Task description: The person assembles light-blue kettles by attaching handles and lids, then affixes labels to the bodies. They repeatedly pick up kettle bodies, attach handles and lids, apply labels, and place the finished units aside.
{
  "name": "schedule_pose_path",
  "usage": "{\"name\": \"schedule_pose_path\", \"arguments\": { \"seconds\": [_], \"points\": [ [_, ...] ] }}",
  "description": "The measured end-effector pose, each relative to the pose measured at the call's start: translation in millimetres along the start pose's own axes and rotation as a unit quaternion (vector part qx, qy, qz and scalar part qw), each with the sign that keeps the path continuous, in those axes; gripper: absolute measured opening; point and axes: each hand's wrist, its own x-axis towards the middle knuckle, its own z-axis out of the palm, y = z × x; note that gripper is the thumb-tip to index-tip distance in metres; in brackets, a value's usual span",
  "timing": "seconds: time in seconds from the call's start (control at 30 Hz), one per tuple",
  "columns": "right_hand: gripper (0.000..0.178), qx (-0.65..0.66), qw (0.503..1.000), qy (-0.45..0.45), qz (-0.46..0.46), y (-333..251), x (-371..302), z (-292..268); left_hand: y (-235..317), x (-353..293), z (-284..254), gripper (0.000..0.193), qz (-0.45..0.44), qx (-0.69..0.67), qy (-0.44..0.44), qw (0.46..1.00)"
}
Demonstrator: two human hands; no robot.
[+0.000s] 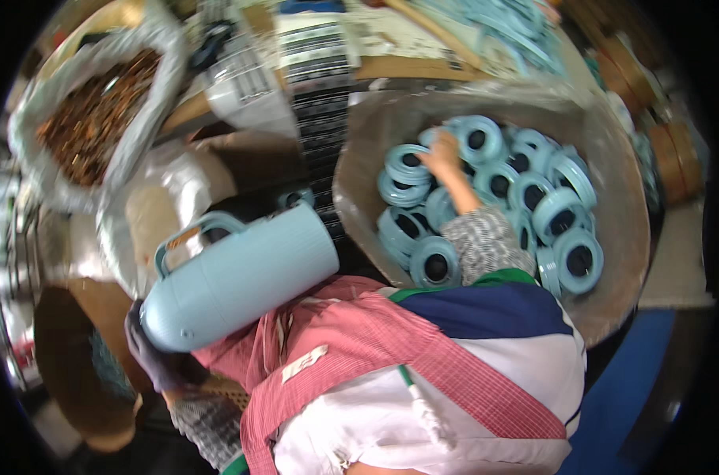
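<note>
A light blue vacuum flask body (244, 277) with a loop handle lies tilted across my lap, its wide end up to the right. My left hand (146, 348), in a grey glove, grips its lower left end; part of the fingers is hidden behind it. My bare right hand (444, 152) reaches into a large plastic-lined container (367, 166) full of light blue rings with dark centres. Its fingers are bent onto a light blue ring (407, 161) near the container's far left side; the fingertips are partly hidden among the rings.
At the upper left stands a plastic-lined sack (27, 142) of brown scraps. A cardboard box (78, 380) is at the lower left. A patterned printed strip (320, 119) hangs from the workbench (407, 67). Light blue strips (517, 36) lie at the far right.
</note>
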Motion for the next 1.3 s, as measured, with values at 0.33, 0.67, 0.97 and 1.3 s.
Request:
{"name": "schedule_pose_path", "arguments": {
  "seconds": [0.33,0.67,0.97,1.3],
  "points": [
    [0.051,0.433,0.879,0.018,-0.199,-104,-19,-81,-67,-1,-41,0.047,-0.097,-0.218,-0.006,0.971],
    [0.047,0.504,0.631,0.159,-0.567,-301,-80,-189,-98,-37,-70,0.043,-0.064,-0.165,-0.007,0.984],
    [0.041,0.632,0.678,-0.072,-0.367,-315,-83,-150,0,-53,-71,0.050,-0.051,-0.342,-0.002,0.938],
    [0.032,0.590,0.571,0.144,-0.553,-341,-67,-183,-1,-36,-77,0.059,-0.056,-0.232,0.120,0.964]
  ]
}}
